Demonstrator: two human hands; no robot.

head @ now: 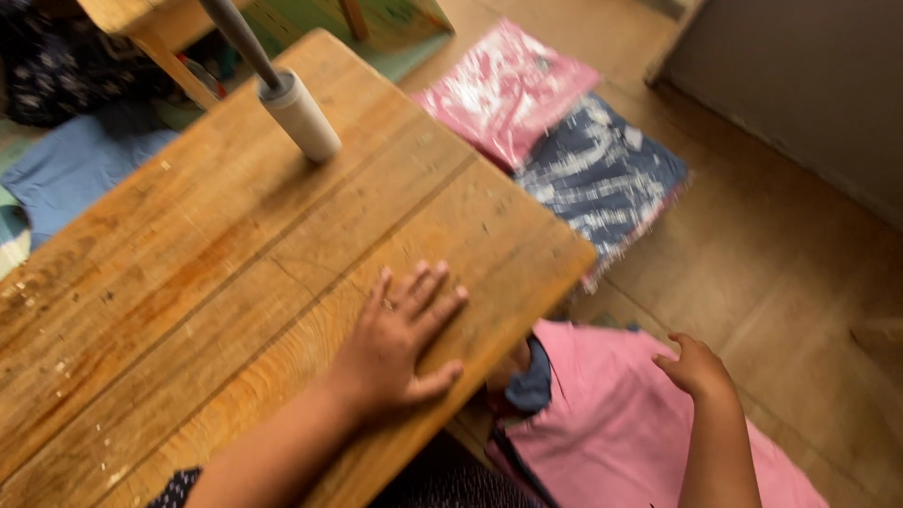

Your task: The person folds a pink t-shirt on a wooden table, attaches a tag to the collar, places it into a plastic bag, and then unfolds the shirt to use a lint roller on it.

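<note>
Wooden planks fill the left and middle of the frame — a worn, scratched table (188,273) with pale flecks near its left edge. The left hand (400,343) lies flat on the table's near corner, palm down, fingers (428,287) spread a little apart and pointing toward the upper right, gripping nothing. At the top, left of centre, a lint roller (299,115) rests on the planks, its pale cylinder touching the wood and its dark handle running up out of the frame, well apart from the left hand.

Lower right, the right hand (696,367) hovers just over a pink garment (611,423) with a dark blue collar, which lies on the floor below the table's corner. Its fingers are loosely curled and close together; whether they touch the cloth I cannot tell.

Farther back on the tan floor (800,263), in the upper middle of the frame, two folded garments sit in clear plastic bags — a pink packed garment (503,89) and, just beside and partly over it, a navy packed garment (602,174) with white print. At the left edge, a blue cloth (71,169) shows beyond the table.
</note>
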